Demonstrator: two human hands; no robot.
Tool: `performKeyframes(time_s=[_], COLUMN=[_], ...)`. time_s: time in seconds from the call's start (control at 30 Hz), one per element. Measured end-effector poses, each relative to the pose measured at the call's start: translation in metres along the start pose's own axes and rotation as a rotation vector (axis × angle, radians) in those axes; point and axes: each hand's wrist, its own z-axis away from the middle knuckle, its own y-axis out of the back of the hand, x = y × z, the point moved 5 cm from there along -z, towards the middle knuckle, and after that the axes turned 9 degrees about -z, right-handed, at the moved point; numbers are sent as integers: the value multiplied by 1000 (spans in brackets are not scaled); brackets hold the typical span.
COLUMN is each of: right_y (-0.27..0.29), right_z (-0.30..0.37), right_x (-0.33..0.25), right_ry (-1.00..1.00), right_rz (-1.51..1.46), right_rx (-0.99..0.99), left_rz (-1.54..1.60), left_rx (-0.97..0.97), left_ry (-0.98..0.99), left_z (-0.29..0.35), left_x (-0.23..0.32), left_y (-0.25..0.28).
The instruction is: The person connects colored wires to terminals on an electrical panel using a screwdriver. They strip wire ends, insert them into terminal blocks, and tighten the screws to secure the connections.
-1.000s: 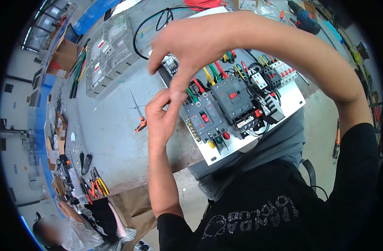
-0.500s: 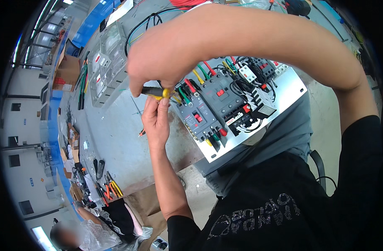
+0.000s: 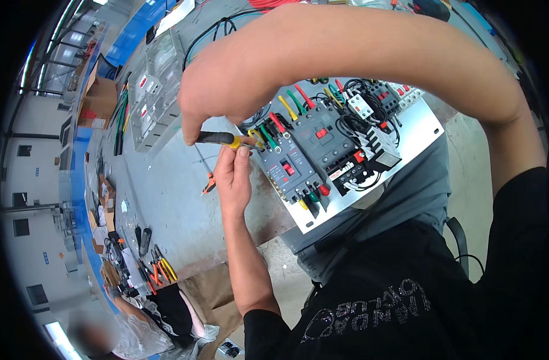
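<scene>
My right hand (image 3: 217,90) reaches across from above and is closed on the end of a screwdriver (image 3: 217,138) with a black and yellow handle. Its shaft points at the near-left circuit breaker (image 3: 286,168), by the yellow-sleeved wire end (image 3: 254,137). Just below the yellow collar, my left hand (image 3: 233,183) pinches at the shaft with thumb and finger. Green (image 3: 268,138) and red (image 3: 278,124) sleeved wires with ring lugs stand beside it on the breaker. A second, larger breaker (image 3: 322,135) sits alongside on the white metal mounting plate (image 3: 418,129), partly over my lap.
A clear plastic enclosure (image 3: 157,90) lies at the table's left. Orange-handled pliers (image 3: 209,183) rest by my left hand. More pliers (image 3: 164,267) lie near the table's lower-left edge. Another person (image 3: 133,330) sits at lower left. A contactor (image 3: 376,150) with black wires is on the plate.
The screwdriver and both hands have shifted slightly, and more of its handle and shaft shows. My left hand sits a little lower and further right. The orange-handled pliers are more exposed.
</scene>
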Motion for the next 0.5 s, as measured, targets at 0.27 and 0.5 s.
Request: performKeyframes(time_s=[0.27,0.5], right_y=[-6,-1], right_z=[-13,4], right_x=[-3,7], right_ry=[-229,-210], right_rz=[14,-147], right_rx=[-29,107], left_rz=[73,57], left_rx=[-4,-8], left_ry=[-24,-3], left_z=[-4,-3], left_x=[-4,-10], left_y=[-7,-6])
